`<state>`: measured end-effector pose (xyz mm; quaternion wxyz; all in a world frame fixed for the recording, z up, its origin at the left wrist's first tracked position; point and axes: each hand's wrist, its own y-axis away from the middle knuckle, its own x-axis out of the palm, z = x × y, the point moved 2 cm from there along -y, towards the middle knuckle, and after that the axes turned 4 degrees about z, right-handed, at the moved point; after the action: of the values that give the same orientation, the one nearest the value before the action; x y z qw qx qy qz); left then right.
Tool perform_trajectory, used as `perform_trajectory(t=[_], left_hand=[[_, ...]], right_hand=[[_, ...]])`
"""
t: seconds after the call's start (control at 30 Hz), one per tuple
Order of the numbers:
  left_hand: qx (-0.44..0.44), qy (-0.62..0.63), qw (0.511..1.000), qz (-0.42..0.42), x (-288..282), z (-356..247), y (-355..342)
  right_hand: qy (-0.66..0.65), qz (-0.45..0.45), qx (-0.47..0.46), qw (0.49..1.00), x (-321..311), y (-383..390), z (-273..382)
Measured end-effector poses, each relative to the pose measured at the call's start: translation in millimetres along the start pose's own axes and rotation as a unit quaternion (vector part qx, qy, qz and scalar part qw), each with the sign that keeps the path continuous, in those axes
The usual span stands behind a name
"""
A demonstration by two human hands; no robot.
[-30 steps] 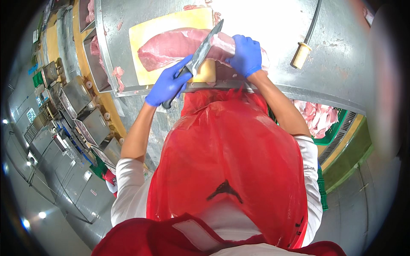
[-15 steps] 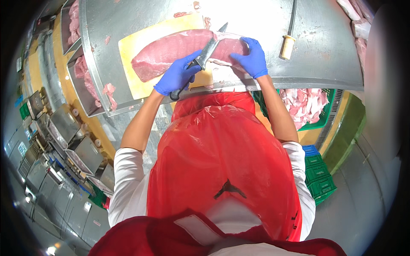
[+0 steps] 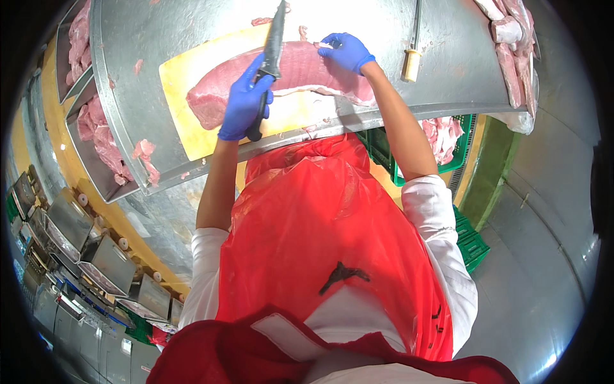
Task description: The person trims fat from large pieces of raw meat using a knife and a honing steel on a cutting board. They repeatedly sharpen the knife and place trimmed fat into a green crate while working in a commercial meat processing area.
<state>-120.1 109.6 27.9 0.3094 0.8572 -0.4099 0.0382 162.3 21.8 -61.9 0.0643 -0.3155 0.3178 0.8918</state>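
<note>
My left hand (image 3: 244,99), in a blue glove, is wrapped round the black handle of a long knife (image 3: 274,40), whose blade points away from me over the left-middle of a long pink slab of meat (image 3: 224,89). The slab lies on a yellow cutting board (image 3: 185,134), with a white fatty strip along its near side. My right hand (image 3: 345,52), also gloved, has thumb and fingers closed on a small pale strip at the slab's far right edge. A few small scraps (image 3: 261,21) lie just beyond the board.
Steel bins of meat (image 3: 96,128) stand at the left of the steel table (image 3: 131,38). A rod with a pale handle (image 3: 410,64) lies right of the board. Meat pieces (image 3: 508,57) are piled at far right. A green crate of pale pieces (image 3: 444,137) sits below the table edge.
My left hand has drawn the knife leftward and turned it more upright. My right hand has moved from over the slab's right part to its far edge, fingers now pinched. The view has shifted.
</note>
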Motion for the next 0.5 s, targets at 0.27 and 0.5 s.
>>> perform_trajectory(t=[0.27, 0.5], left_hand=[[-0.019, -0.036, 0.998, -0.044, 2, -4, 6], [-0.089, -0.228, 0.970, 0.007, 60, -7, 1]], right_hand=[[0.023, 0.090, -0.010, 0.996, -19, -22, 9], [-0.012, 0.221, 0.053, 0.974, -48, -25, 9]])
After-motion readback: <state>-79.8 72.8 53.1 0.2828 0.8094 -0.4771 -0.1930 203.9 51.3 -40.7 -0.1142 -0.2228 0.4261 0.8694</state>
